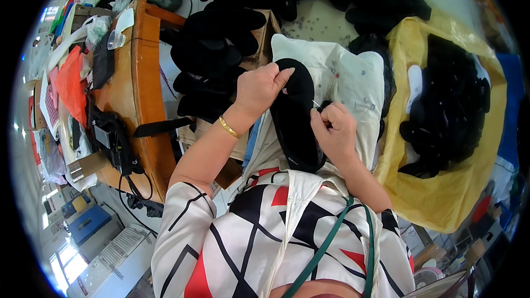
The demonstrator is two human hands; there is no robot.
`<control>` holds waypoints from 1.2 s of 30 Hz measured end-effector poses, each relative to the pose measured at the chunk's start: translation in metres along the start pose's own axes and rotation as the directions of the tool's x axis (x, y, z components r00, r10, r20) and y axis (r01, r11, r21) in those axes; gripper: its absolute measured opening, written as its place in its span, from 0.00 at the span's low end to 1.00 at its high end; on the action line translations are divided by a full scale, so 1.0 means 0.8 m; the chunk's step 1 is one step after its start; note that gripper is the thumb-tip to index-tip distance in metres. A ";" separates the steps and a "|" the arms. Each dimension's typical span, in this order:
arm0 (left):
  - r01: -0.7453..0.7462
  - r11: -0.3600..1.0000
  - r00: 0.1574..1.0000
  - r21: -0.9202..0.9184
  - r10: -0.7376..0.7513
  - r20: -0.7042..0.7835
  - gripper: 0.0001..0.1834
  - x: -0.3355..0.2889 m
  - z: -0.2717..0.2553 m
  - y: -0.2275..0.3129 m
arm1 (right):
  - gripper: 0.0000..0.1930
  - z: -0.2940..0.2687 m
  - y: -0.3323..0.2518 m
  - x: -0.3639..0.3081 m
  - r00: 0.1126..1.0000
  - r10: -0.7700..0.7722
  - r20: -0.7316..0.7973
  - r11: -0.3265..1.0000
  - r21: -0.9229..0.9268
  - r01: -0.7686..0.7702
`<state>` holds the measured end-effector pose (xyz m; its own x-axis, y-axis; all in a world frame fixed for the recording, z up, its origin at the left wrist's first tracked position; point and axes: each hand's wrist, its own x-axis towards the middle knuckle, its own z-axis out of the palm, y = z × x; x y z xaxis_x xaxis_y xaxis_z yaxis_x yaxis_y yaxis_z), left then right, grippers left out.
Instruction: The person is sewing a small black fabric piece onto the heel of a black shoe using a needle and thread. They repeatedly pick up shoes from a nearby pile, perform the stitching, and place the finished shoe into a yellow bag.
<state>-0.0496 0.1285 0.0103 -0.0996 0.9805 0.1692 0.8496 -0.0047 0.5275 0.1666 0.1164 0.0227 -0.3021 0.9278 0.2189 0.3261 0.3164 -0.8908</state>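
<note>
The left hand (pixel 260 89) is gripping a flat black fabric shoe sole (pixel 295 116); the right hand (pixel 333 127) is pinching a thin needle (pixel 316 104) at its edge.

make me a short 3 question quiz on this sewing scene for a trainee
1. True or false: the left hand grips the black shoe piece at its upper end.
2. What does the right hand pinch against the black piece?
A. a needle
B. a pair of scissors
C. a paint brush
3. Fill in: the heap of black pieces on the person's right lies in a ______ bag.

Key
1. True: the fingers wrap over its top edge.
2. A: a thin needle shows just above the fingertips.
3. Yellow.
</note>
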 end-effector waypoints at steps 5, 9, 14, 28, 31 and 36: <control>-0.129 0.991 0.988 0.037 0.131 -0.080 0.27 0.003 0.019 -0.013 | 0.18 -0.013 -0.005 -0.033 0.997 0.049 -0.059 0.998 -0.045 -0.052; -0.190 0.982 0.976 0.010 0.190 -0.109 0.25 -0.001 0.027 -0.022 | 0.16 -0.018 -0.007 -0.042 0.994 0.108 0.001 0.994 -0.025 -0.107; -0.174 0.983 0.984 0.060 0.176 -0.036 0.20 0.001 0.001 -0.021 | 0.11 -0.026 -0.016 -0.040 0.988 0.076 0.132 0.996 -0.065 -0.068; -0.045 0.974 0.985 0.222 0.006 0.175 0.20 -0.007 -0.017 0.054 | 0.13 -0.019 -0.018 -0.061 0.938 -0.203 0.280 0.971 -0.065 0.230; -0.044 0.994 0.991 0.100 0.031 0.127 0.17 -0.006 -0.014 0.047 | 0.13 -0.024 -0.022 -0.064 0.942 -0.232 0.240 0.961 -0.090 0.260; 0.184 0.953 0.975 -0.239 -0.145 0.170 0.16 -0.010 -0.014 0.002 | 0.12 -0.025 -0.029 -0.059 0.922 -0.286 0.262 0.925 -0.177 0.337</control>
<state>-0.0531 0.1183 0.0188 -0.1326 0.9898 -0.0529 0.6680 0.1287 0.7330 0.1912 0.0696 0.0410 -0.6066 0.7130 0.3517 0.3584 0.6401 -0.6796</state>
